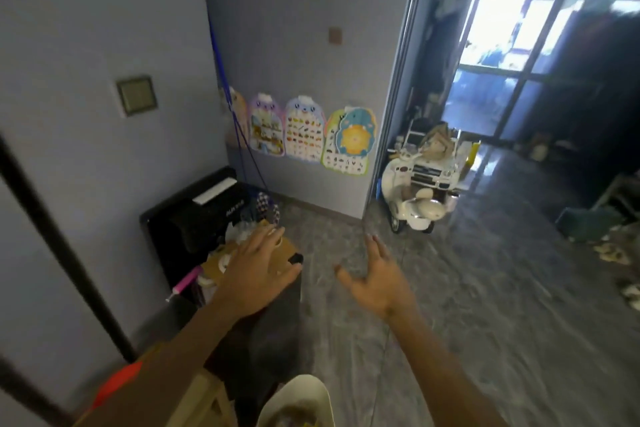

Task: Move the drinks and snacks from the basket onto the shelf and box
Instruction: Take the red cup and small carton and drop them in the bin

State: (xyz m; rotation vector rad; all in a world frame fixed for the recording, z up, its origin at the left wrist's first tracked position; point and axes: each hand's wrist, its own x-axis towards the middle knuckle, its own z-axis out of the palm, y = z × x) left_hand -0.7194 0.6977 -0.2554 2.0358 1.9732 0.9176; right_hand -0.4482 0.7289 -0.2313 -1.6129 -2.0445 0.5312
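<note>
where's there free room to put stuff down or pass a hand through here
Widest free patch: the grey floor between the cardboard box and the toy scooter, below the right hand. The box top is mostly covered by the left hand. Crowded: the corner between the box and the black machine, packed with small things.

Toy scooter (417, 208) right of wall charts (304, 130).

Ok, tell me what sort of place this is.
Most likely a family home, a hallway or living area used by children: bright learning posters hang low on the wall, and a white ride-on toy scooter and toy car are parked by the doorway.
</note>
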